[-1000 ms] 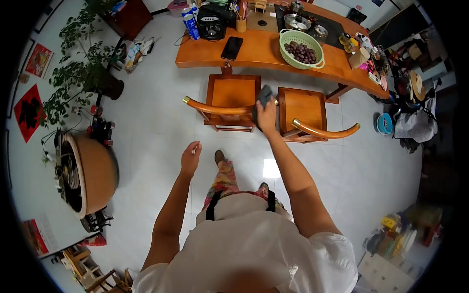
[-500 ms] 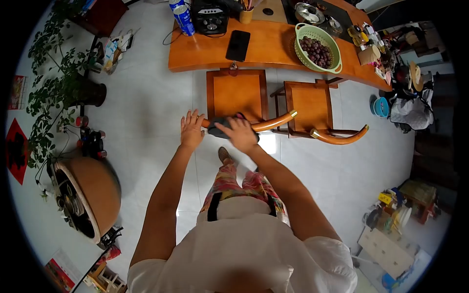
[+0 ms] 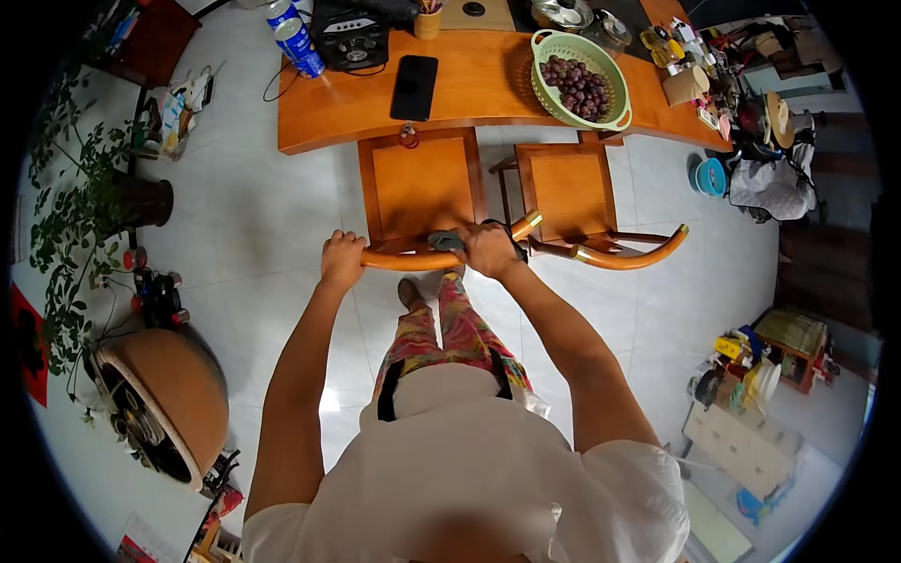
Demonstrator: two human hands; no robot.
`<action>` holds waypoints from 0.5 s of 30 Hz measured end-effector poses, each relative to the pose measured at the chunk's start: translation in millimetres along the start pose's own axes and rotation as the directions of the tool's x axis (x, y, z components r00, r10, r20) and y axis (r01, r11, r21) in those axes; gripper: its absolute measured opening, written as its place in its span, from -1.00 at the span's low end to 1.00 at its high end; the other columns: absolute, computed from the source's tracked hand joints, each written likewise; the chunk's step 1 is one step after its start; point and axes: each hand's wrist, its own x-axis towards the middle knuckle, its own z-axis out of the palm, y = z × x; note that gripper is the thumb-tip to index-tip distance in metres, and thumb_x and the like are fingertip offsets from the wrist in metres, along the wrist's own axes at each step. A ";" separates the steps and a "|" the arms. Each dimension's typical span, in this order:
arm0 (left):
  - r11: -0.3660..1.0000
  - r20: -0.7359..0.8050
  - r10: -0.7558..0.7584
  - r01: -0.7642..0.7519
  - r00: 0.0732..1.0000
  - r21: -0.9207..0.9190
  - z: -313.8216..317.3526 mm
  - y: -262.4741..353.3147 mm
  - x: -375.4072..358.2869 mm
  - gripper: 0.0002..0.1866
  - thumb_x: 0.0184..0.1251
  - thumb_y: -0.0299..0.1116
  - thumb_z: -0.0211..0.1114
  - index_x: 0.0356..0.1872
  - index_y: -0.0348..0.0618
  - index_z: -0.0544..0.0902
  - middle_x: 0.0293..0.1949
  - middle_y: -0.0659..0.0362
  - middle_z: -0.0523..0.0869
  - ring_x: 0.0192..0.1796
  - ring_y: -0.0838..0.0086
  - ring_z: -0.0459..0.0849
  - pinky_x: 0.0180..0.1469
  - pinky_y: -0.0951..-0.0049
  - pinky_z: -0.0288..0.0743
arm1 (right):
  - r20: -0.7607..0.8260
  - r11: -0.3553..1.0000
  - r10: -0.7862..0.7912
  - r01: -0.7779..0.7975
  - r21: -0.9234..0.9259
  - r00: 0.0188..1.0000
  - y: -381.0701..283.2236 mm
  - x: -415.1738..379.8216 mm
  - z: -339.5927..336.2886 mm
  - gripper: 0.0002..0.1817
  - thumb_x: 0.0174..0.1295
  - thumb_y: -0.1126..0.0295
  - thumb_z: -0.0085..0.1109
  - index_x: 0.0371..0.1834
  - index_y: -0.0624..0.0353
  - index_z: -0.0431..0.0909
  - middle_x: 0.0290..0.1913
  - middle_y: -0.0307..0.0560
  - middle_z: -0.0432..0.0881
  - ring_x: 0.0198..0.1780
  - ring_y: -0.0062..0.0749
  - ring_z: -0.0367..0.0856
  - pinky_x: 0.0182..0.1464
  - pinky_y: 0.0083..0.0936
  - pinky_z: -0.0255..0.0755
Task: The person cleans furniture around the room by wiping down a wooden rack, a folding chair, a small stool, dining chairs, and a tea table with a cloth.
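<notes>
Left hand (image 3: pixel 340 259) grips the curved wooden chair backrest (image 3: pixel 413 259); right hand (image 3: pixel 488 250), at three o'clock, presses a dark grey cloth (image 3: pixel 449 241) on it.

A dark grey cloth (image 3: pixel 449 241) lies bunched on the curved wooden backrest (image 3: pixel 413 260) of the left chair (image 3: pixel 422 188), near the table.

Two chairs (image 3: pixel 422 188) (image 3: pixel 568 192) stand side by side before the table (image 3: pixel 479 89), which bears a basket (image 3: pixel 577 80).
</notes>
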 end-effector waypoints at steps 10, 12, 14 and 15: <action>0.996 0.037 0.094 -0.094 0.995 -0.004 5.7 45.5 -3.9 -0.67 -0.14 -0.37 0.55 -0.27 -0.05 0.68 -0.22 0.18 0.68 -0.03 0.22 0.60 0.00 0.22 0.56 | 0.205 0.989 0.095 -0.116 0.092 0.974 32.7 -21.6 -8.0 -0.51 0.38 -0.09 0.02 0.00 0.15 0.56 -0.15 0.14 0.74 -0.04 0.04 0.70 0.06 -0.10 0.51; 0.993 0.019 0.117 -0.117 0.993 0.005 7.3 51.8 0.2 -0.67 -0.14 -0.36 0.55 -0.27 -0.04 0.68 -0.21 0.18 0.68 -0.04 0.22 0.60 0.00 0.23 0.56 | 0.042 0.984 0.089 -0.095 0.151 0.995 40.6 -35.6 -6.0 -0.55 0.36 -0.01 0.09 -0.02 0.18 0.55 -0.12 0.16 0.71 -0.01 0.08 0.67 0.10 -0.08 0.47; 0.990 0.006 0.137 -0.137 0.991 0.018 10.6 52.7 3.3 -0.68 -0.14 -0.36 0.54 -0.26 -0.04 0.68 -0.20 0.19 0.68 -0.03 0.23 0.60 -0.01 0.23 0.56 | -0.148 0.961 0.157 -0.117 0.250 0.976 47.6 -50.2 -8.4 -0.60 0.33 0.07 0.17 -0.03 0.21 0.53 -0.10 0.20 0.68 0.00 0.13 0.64 0.11 -0.06 0.44; 0.991 0.024 0.137 -0.137 0.990 0.009 11.3 52.0 4.8 -0.68 -0.13 -0.36 0.53 -0.26 -0.04 0.68 -0.20 0.19 0.68 -0.02 0.23 0.60 0.04 0.21 0.53 | -0.247 0.934 0.230 -0.143 0.328 0.941 50.4 -56.8 -11.2 -0.61 0.32 0.12 0.20 -0.02 0.23 0.53 -0.09 0.22 0.66 0.00 0.15 0.63 0.11 -0.05 0.43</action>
